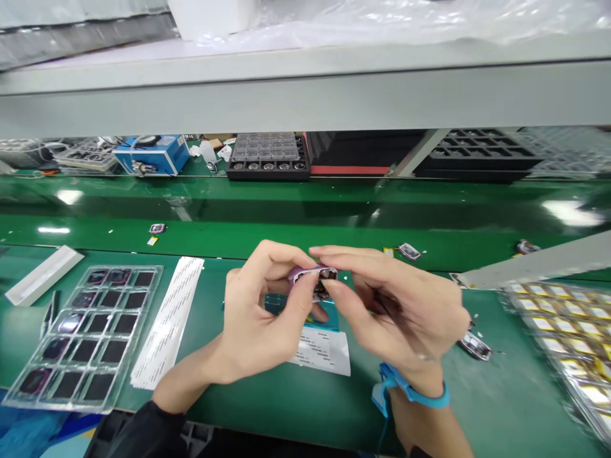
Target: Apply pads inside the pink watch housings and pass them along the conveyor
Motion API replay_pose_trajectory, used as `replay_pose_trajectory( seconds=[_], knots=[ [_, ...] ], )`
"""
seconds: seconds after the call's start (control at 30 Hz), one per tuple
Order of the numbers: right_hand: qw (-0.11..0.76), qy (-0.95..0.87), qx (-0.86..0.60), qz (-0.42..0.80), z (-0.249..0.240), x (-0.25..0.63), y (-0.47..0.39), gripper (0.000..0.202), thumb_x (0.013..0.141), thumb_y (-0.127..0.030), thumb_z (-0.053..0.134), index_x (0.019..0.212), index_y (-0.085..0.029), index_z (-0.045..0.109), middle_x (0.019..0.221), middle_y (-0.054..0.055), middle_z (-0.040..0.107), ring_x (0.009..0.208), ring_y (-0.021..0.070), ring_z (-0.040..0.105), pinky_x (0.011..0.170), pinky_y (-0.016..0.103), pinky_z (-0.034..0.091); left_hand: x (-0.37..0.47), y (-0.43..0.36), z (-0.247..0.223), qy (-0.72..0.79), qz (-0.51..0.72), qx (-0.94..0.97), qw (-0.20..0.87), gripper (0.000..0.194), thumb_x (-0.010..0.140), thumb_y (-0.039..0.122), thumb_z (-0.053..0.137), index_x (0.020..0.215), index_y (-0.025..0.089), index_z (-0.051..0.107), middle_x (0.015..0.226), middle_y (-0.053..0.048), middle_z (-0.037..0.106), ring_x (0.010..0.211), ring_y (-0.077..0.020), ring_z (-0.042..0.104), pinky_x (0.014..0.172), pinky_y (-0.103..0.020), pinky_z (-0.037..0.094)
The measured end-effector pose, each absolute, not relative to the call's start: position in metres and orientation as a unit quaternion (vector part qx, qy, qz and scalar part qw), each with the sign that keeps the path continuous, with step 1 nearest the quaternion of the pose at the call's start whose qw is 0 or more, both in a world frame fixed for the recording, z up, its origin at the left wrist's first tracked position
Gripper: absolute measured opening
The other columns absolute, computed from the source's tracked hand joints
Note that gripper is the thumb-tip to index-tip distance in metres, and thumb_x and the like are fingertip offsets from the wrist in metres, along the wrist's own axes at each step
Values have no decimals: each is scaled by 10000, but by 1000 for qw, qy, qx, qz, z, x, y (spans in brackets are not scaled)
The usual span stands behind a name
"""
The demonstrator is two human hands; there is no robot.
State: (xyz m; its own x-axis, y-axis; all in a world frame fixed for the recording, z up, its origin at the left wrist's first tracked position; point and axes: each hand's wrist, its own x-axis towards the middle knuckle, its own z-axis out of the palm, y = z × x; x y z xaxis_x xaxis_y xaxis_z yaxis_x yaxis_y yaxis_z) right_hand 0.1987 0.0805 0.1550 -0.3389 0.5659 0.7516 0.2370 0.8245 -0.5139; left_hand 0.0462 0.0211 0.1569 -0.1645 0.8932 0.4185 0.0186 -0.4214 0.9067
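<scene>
A small purple smartwatch case (326,273) with inner electronic parts showing is held up over the bench, tilted toward me. My left hand (267,312) grips its left side, thumb in front and fingers behind. On its other side, my right hand (396,305) pinches the edge between thumb and fingertips. A thin dark line crosses the right palm; I cannot tell what it is. Below the hands, a white label sheet (334,353) lies on the bench beside a teal piece (331,318), partly hidden. A blue wrist strap (420,395) circles my right wrist.
A clear tray (107,331) with dark screens and long label strips (169,321) lie at left. A tray of yellow-and-white parts (568,331) is at right, near another watch case (475,345). Small assemblies sit on the green conveyor belt (267,232). A shelf (305,95) overhangs the back.
</scene>
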Motion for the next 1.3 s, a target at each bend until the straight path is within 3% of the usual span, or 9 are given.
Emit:
replay_pose_trajectory(
  seconds=[0.07,0.13,0.23,0.5,0.87,1.07,1.2,1.3],
  knots=[
    [507,-822,-253,65,157,201,80,211,915,-144,734,1083,-273,732,1085,31,804,493,113,639,444,274,518,45,22,156,421,630,557,339,83,997,140,612,1002,212,572,701,50,686,547,-132,737,508,-206,599],
    [499,-830,-250,-8,158,202,79,216,908,-109,736,1075,-245,730,1079,40,806,684,161,752,523,261,572,44,23,156,430,624,568,320,82,997,133,605,1000,210,576,693,55,673,546,-127,735,505,-197,591],
    [490,-835,-245,-55,158,202,79,195,916,-89,721,1060,-221,730,1088,39,806,845,184,787,590,245,600,43,22,157,440,612,588,292,99,987,107,604,979,203,581,716,53,673,538,-107,729,493,-168,568],
    [441,-862,-241,-61,162,210,78,151,928,-111,725,1061,-182,715,1089,52,806,816,152,783,607,224,582,42,21,158,451,597,584,315,103,984,107,600,1005,206,580,751,51,676,510,-92,716,467,-150,555],
    [395,-887,-218,-99,151,225,82,214,1006,-85,573,1147,-180,704,1098,26,801,813,153,777,556,238,552,41,24,157,471,567,605,300,126,964,87,589,1010,204,576,751,55,676,502,-83,709,451,-131,532],
    [360,-909,-179,-112,160,224,83,296,995,-16,455,1180,-108,667,1155,119,782,882,199,785,639,271,596,40,27,159,467,555,566,392,94,970,127,584,1006,213,580,768,40,718,493,-113,719,424,-157,522],
    [402,-886,-203,-106,158,225,83,234,1007,-65,543,1158,-170,688,1120,51,798,803,152,777,625,230,590,41,29,161,452,565,522,451,42,972,184,612,971,204,575,715,33,719,475,-139,721,409,-170,510],
    [407,-877,-239,-89,158,225,82,177,996,-112,623,1110,-221,703,1063,8,808,773,138,775,636,208,592,41,28,162,457,571,524,437,44,970,184,619,964,202,579,713,32,716,471,-140,722,398,-164,490]
  ],
)
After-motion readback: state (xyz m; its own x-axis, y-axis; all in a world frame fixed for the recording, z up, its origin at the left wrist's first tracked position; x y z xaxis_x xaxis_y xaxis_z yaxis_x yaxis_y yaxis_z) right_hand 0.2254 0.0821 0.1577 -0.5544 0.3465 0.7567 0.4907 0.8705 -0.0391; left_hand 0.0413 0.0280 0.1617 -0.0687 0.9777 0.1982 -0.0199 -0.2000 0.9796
